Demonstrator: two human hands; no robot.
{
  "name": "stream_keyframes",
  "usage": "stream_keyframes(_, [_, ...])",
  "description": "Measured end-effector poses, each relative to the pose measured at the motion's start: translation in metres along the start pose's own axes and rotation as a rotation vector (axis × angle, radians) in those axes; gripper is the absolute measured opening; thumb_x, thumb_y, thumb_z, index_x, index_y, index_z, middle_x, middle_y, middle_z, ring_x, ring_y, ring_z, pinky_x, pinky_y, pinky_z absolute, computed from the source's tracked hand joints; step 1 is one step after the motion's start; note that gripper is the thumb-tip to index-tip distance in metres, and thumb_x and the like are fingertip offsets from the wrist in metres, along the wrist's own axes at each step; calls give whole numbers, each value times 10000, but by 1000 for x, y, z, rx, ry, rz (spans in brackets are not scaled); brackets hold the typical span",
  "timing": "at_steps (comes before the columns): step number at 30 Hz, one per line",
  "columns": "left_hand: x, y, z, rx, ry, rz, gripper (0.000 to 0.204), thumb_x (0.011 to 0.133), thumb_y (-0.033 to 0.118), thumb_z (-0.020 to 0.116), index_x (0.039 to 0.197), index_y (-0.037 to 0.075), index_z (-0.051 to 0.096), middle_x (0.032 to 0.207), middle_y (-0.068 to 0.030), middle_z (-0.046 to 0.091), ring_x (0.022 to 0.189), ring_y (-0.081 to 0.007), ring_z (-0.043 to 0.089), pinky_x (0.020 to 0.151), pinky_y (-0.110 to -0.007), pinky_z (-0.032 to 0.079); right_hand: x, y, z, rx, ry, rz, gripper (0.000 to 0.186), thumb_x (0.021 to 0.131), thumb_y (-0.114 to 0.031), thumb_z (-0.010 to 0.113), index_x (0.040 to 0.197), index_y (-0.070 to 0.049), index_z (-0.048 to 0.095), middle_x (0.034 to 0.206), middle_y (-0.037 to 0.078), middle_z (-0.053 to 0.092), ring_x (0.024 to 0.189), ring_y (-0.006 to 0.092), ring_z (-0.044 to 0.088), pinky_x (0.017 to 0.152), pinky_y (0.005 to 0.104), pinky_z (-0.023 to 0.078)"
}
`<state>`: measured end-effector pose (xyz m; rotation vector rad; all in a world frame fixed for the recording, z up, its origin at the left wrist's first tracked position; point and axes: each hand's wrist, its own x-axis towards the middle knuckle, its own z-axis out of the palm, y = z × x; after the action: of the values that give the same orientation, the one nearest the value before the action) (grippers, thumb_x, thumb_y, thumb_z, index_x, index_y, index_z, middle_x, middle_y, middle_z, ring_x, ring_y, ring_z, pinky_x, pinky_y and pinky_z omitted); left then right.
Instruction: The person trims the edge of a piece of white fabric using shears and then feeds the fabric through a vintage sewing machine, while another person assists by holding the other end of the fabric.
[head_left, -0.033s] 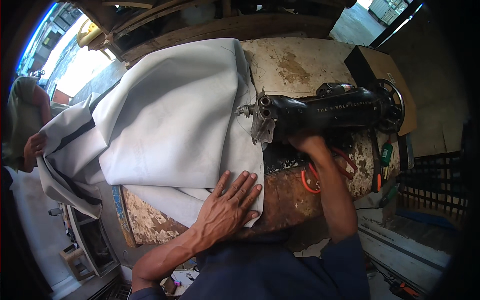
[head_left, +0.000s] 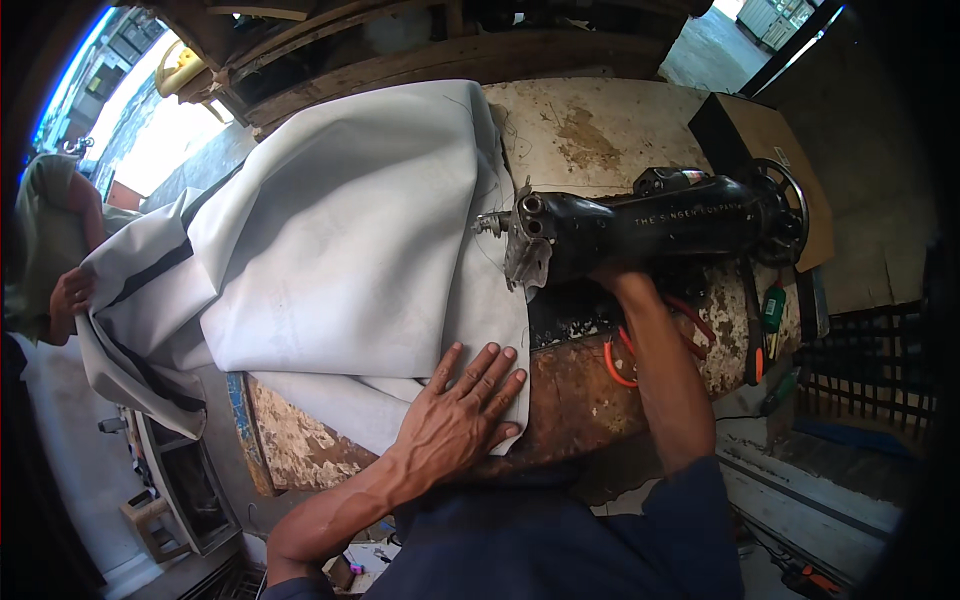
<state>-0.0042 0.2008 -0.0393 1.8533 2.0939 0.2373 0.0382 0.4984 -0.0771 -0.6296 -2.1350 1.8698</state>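
My left hand (head_left: 447, 418) lies flat on the near edge of a large white sheet of fabric (head_left: 340, 250), its fingers spread. The sheet is heaped in broad folds over the left part of the worn table. Its right edge runs to the needle end of a black sewing machine (head_left: 640, 222). My right hand (head_left: 612, 277) reaches in beneath the machine's arm, where its fingers are hidden. Red-handled scissors (head_left: 618, 365) lie on the table by my right forearm. At the left, another person's hand (head_left: 70, 292) holds the far end of the sheet.
A green bottle (head_left: 772, 309) and an orange-and-black tool (head_left: 755, 360) lie at the table's (head_left: 570, 410) right side. Behind the machine's handwheel stands a cardboard box (head_left: 785, 150). Loose threads trail over the back of the table. A wooden stool (head_left: 150, 525) stands at the lower left.
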Motion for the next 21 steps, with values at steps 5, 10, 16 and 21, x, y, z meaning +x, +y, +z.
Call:
stream_keyframes(5, [5,1,3,-23,14,6,651,1040,483,565,1577,124,482,1679,-127,400,1599,-277,288,1312,-533,181,97,39,4,57,-153,72,308,916,-308,769,994,-10,747,849,66,746,769,175,700,774,351,563])
stream_keyframes(10, [8,4,6,-35,30,-7,642,1035,478,581,1562,120,503,1676,-139,404,1586,-289,319,1297,-522,220,98,-14,30,-376,24,101,354,871,-346,812,914,0,752,763,130,714,792,202,698,767,368,526])
stream_keyframes(16, [11,7,5,-22,43,-27,623,1017,454,625,1543,132,533,1663,-165,416,1563,-327,360,1258,-551,289,105,-13,46,-510,190,73,267,842,-291,804,939,-47,754,787,188,702,754,284,692,762,413,529])
stream_keyframes(21, [19,0,5,-30,67,-43,605,1003,435,656,1524,144,558,1654,-178,423,1555,-350,370,1241,-558,317,118,-5,49,-493,238,-33,252,862,-304,799,951,-70,767,806,182,717,765,315,704,742,432,529])
